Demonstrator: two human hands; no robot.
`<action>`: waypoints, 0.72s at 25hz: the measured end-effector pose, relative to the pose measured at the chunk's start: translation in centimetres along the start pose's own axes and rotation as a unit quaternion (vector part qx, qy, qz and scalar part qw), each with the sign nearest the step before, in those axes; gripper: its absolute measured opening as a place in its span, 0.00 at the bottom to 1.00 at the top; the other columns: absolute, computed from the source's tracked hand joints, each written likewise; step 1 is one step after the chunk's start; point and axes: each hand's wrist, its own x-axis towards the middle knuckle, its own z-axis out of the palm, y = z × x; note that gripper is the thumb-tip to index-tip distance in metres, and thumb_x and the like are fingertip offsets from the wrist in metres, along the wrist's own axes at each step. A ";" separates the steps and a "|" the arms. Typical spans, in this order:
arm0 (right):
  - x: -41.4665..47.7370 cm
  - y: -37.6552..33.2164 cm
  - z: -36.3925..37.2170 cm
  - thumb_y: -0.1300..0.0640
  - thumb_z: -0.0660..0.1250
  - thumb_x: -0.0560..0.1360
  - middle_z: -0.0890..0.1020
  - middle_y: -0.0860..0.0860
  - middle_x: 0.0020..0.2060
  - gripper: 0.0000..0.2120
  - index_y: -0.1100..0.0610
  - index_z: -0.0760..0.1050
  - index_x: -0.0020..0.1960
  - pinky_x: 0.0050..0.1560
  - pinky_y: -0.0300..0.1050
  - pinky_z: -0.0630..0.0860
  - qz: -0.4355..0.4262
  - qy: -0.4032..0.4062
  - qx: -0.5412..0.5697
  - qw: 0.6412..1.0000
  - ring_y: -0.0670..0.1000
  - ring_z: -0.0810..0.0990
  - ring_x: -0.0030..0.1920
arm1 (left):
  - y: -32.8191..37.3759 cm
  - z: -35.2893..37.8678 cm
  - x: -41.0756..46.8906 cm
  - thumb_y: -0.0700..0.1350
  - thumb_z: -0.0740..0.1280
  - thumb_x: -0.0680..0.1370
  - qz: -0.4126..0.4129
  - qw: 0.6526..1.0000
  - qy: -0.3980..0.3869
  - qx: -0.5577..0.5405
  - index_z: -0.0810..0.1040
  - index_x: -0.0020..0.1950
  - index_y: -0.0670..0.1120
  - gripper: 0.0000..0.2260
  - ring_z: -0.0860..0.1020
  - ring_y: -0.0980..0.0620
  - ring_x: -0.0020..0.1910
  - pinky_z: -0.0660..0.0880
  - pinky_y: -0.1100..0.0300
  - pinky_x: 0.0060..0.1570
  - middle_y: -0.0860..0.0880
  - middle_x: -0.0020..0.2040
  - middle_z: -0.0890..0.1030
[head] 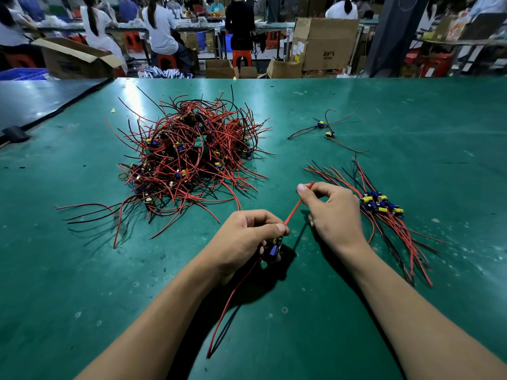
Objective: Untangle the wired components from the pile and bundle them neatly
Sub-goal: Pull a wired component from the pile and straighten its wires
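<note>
While the green table carries all the work, the tangled pile of red and black wired components sits left of centre, its loose ends splaying outward and small blue and yellow parts showing among the wires. Nearer the camera, the left hand is closed around one small component with a blue part, thumb pressed on top. From it a red wire runs up and to the right into the right hand, which pinches the wire's far end between thumb and forefinger. A second red wire trails from the held component toward the viewer, lying on the table. Just right of the right hand lies the sorted bundle, its blue and yellow parts grouped together and its wires fanned roughly parallel. Beyond it, well apart, two stray components lie with their wires crossed. Past the table's far edge stands a cardboard box printed "BPS"; smaller characters beneath are unreadable. White labels on its left side cannot be read.
</note>
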 end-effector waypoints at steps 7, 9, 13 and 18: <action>0.1 -0.2 0.1 0.48 0.71 0.78 0.76 0.40 0.24 0.13 0.52 0.80 0.36 0.33 0.39 0.67 0.009 0.047 0.058 0.997 0.46 0.72 0.25 | 0.3 -0.4 0.0 0.36 0.67 0.76 -0.006 1.000 -0.012 -0.009 0.81 0.42 0.39 0.04 0.74 0.49 0.25 0.73 0.62 0.28 0.48 0.29 0.75; 0.2 -0.5 0.2 0.48 0.66 0.81 0.72 0.43 0.24 0.16 0.54 0.78 0.36 0.24 0.37 0.61 0.088 -0.001 0.183 0.979 0.47 0.66 0.20 | 0.3 -0.6 -0.1 0.36 0.68 0.76 -0.009 1.000 -0.015 -0.012 0.81 0.41 0.39 0.04 0.73 0.50 0.25 0.73 0.62 0.27 0.48 0.29 0.75; 0.6 -1.3 -0.7 0.54 0.64 0.81 0.67 0.48 0.26 0.15 0.58 0.71 0.37 0.17 0.34 0.56 0.267 -0.087 0.384 0.880 0.43 0.59 0.17 | 0.2 -0.7 -0.3 0.37 0.69 0.74 -0.011 1.000 -0.013 -0.020 0.83 0.40 0.40 0.05 0.72 0.50 0.26 0.71 0.62 0.27 0.46 0.29 0.76; 0.3 -1.3 -1.2 0.49 0.66 0.80 0.69 0.47 0.28 0.15 0.59 0.76 0.39 0.17 0.34 0.55 0.274 -0.107 0.377 0.878 0.42 0.58 0.18 | 0.1 -0.7 -0.3 0.38 0.70 0.75 -0.029 1.000 -0.006 -0.005 0.85 0.43 0.41 0.04 0.75 0.48 0.27 0.68 0.59 0.31 0.48 0.29 0.78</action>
